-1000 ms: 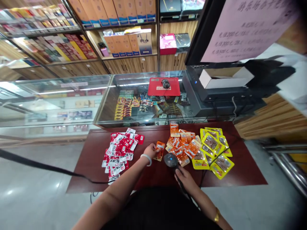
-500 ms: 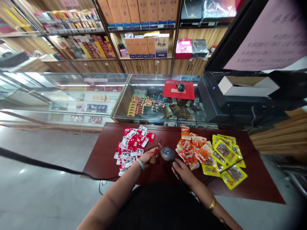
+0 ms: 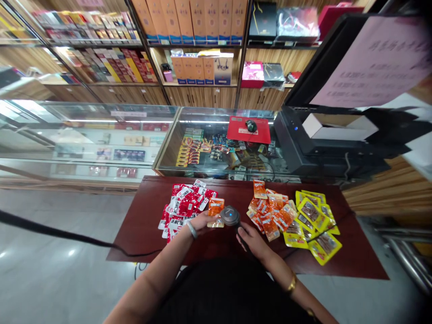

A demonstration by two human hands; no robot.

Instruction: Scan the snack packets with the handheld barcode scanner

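Between its fingers my left hand [image 3: 202, 222] grips an orange snack packet [image 3: 216, 208], its printed face turned up. My right hand [image 3: 251, 240] is wrapped round the handle of a dark barcode scanner [image 3: 231, 216] with a small blue light. The scanner's head is right beside the packet and overlaps its right edge in my view. Left of my left hand lies a heap of red and white packets [image 3: 184, 204]. A pile of orange packets [image 3: 272, 209] is right of the scanner, and yellow packets [image 3: 312, 213] with clear windows lie beyond it.
All the piles rest on a dark red-brown table [image 3: 135, 225]. A glass display counter [image 3: 202, 171] runs behind it, with a red mouse pad [image 3: 236, 130] and a black mouse [image 3: 250, 125] on top. At right stands a dark register machine [image 3: 297, 148] under a screen. A black cable [image 3: 67, 237] crosses at left.
My left hand has turned the orange packet from edge-on to face up. The scanner is now closer to it, overlapping its edge. The view has shifted slightly.
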